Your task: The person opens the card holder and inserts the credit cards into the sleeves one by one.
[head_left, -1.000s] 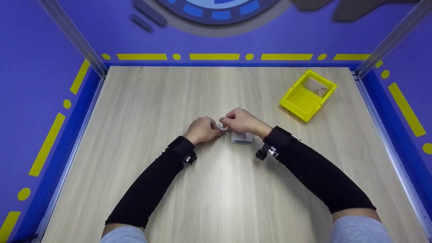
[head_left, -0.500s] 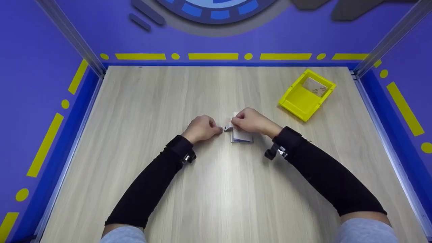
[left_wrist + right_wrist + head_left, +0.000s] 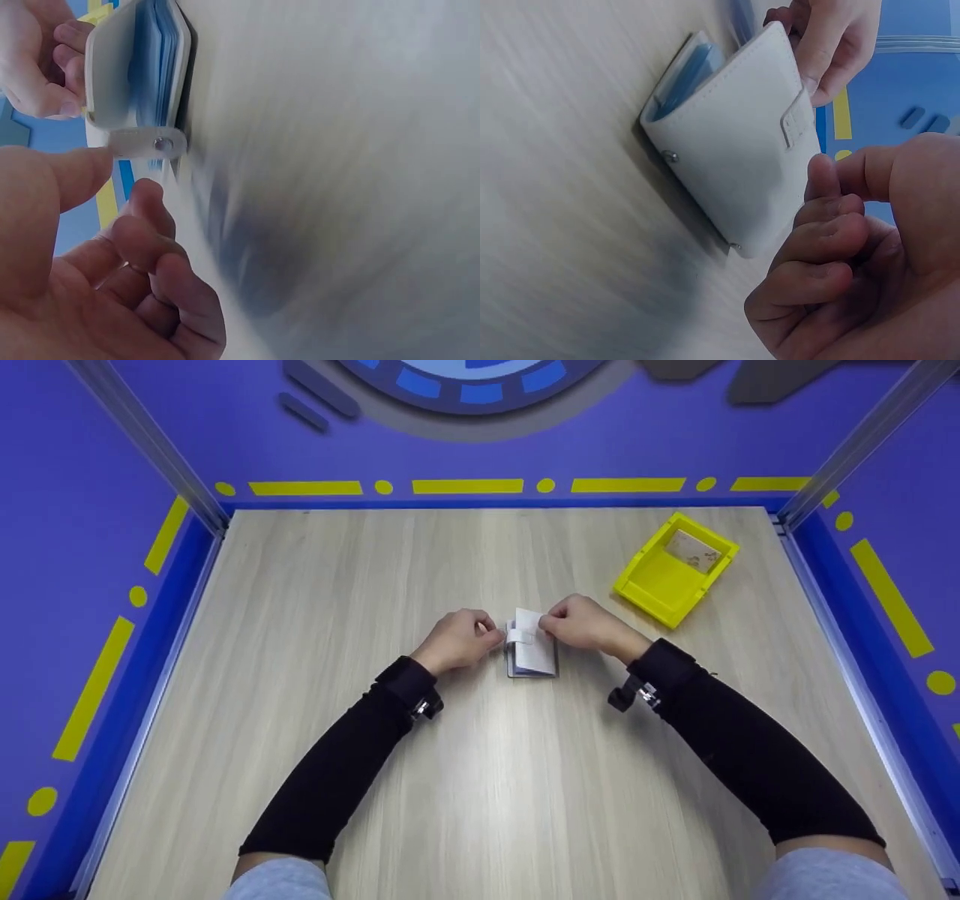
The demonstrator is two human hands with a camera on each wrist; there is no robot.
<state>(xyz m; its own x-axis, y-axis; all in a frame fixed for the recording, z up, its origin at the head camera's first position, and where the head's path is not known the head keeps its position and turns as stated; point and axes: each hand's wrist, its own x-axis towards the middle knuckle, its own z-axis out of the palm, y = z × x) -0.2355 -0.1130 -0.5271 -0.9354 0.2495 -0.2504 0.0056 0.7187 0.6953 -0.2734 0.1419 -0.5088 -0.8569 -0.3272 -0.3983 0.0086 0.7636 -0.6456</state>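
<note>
A small white card holder (image 3: pixel 537 649) lies at mid-table, its cover (image 3: pixel 739 127) tilted partway up over bluish clear sleeves (image 3: pixel 156 64). From the cover's free edge sticks out a short strap (image 3: pixel 146 142) with a metal snap. Two small rings show along the opposite side in the right wrist view. My left hand (image 3: pixel 461 639) is on the strap side, thumb tip right at the strap, fingers bent loosely below with a gap. Over by the cover's far right corner is my right hand (image 3: pixel 581 622), fingers loosely curled, thumb and index tips close together and overlapping the cover in the right wrist view.
A yellow bin (image 3: pixel 652 604) stands at the table's back right, with a pale flat piece (image 3: pixel 694 551) bearing small brown prints inside. Blue panels (image 3: pixel 375 457) with yellow marks enclose the wooden table (image 3: pixel 360 570) at the back and sides.
My right hand has moved right, away from the strap, and the cover now stands partly raised with the strap in plain sight. The left hand has come slightly nearer the holder.
</note>
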